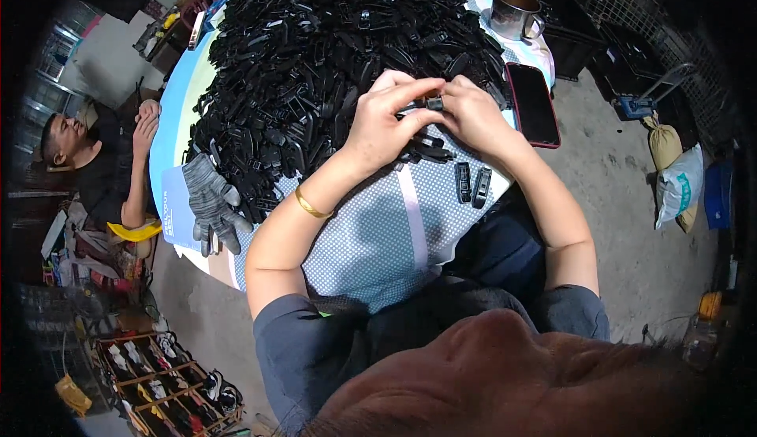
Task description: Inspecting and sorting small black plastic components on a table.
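Note:
My left hand [384, 124] and my right hand [475, 116] meet at the near edge of a big heap of black plastic parts [292, 66]. Pinched between the fingertips of both is a small black plastic part [434, 103]; its exact kind is partly hidden by the fingers. A few loose black parts [430, 151] lie just below the hands. Two longer black pieces, one of them an open-framed piece [481, 188], lie side by side on the patterned tablecloth [363, 236] to the right.
A metal mug [512, 19] and a dark phone with a red edge [533, 106] stand and lie at the table's right. On the left lies a grey glove [211, 200]. Another person [102, 153] sits beyond the left edge. Sacks [680, 181] rest on the floor at right.

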The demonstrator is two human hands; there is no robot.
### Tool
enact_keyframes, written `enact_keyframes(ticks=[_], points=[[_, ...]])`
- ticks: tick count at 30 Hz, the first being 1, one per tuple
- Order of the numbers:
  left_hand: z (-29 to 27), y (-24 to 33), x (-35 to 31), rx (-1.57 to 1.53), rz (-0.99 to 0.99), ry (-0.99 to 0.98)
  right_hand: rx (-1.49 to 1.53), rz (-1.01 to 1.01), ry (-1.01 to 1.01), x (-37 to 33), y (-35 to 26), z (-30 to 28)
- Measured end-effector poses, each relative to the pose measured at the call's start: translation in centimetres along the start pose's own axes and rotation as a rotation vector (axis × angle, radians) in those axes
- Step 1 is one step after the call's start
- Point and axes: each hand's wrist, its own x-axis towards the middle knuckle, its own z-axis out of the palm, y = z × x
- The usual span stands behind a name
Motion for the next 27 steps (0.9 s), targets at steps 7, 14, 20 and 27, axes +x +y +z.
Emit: enact_keyframes(ticks=[7, 14, 20, 27], points=[[0.3, 1.6, -0.6, 0.074, 0.096, -0.377, 0.055, 0.005, -0.08, -0.3, 0.1, -0.2], [1.8, 0.1, 2.4, 0.116, -0.1, -0.288, -0.003, -0.034, -0.141, -1.1, 0.4, -0.9], [6.1, -5.0, 7.5, 0.556, -0.141, -0.186, -0.013, 0.001, -0.094, -2.0, 0.3, -0.7], [5.9, -5.7, 7.3, 0.596, -0.057, -0.305, 0.014, 0.008, 0.001, -1.6, -0.3, -0.5]])
